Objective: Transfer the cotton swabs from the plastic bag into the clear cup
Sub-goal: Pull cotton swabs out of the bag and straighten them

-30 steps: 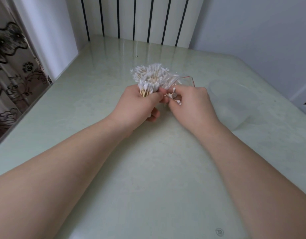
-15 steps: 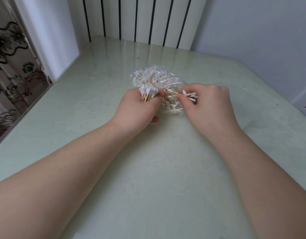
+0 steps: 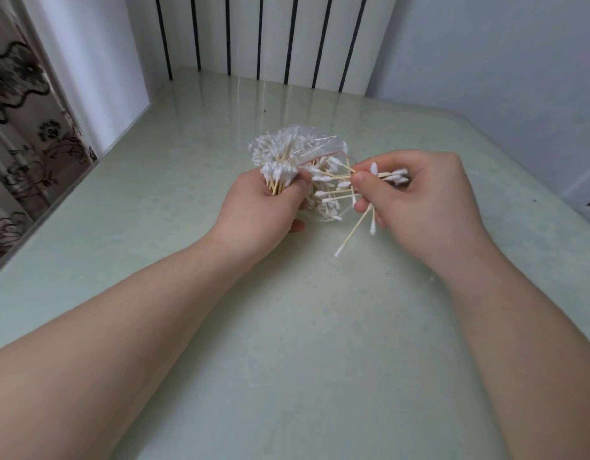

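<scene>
Cotton swabs (image 3: 393, 175) pinched by right hand (image 3: 426, 200) over table (image 3: 320, 343).

You will find the swabs (image 3: 323, 190) white at the tips and pale tan along the sticks. Those in your left hand (image 3: 263, 217) and those in your right hand (image 3: 420, 200) match in both. The bag (image 3: 307, 144) is clear and colourless, with one thin red line across it. The table (image 3: 287, 327) is pale green and glossy, faintly mottled with lighter blotches, with one small dark speck toward its far end. The panel (image 3: 273, 38) behind it is white with evenly spaced black vertical stripes. The wall (image 3: 486, 61) to your right is plain pale grey-white. The curtain (image 3: 18, 127) to your left is cream-beige, printed with large black and dark-grey flowers and leaves.
</scene>
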`<act>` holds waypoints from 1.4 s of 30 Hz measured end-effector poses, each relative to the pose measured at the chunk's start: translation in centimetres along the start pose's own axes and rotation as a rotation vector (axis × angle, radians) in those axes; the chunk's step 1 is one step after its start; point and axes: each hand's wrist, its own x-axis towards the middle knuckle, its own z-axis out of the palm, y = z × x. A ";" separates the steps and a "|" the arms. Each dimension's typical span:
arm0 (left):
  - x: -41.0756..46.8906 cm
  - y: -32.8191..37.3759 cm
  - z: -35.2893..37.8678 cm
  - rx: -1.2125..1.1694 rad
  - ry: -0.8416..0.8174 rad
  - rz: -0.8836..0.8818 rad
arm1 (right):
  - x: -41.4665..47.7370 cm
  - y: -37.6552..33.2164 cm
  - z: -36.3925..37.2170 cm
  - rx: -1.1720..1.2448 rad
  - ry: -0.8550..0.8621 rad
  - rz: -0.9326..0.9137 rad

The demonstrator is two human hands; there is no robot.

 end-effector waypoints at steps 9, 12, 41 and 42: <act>0.0 0.6 0.0 -0.097 0.043 -0.038 | -0.5 -0.3 -0.7 -0.050 -0.225 0.009; -0.1 0.6 0.0 -0.062 0.028 -0.025 | -0.6 -0.3 -0.7 -0.051 -0.268 -0.004; 0.8 1.5 -1.1 -0.303 0.079 -0.086 | -0.1 0.1 -0.5 0.193 -0.239 0.019; 0.7 1.5 -1.1 -0.285 0.076 -0.086 | 0.0 0.1 -0.5 0.203 -0.237 0.014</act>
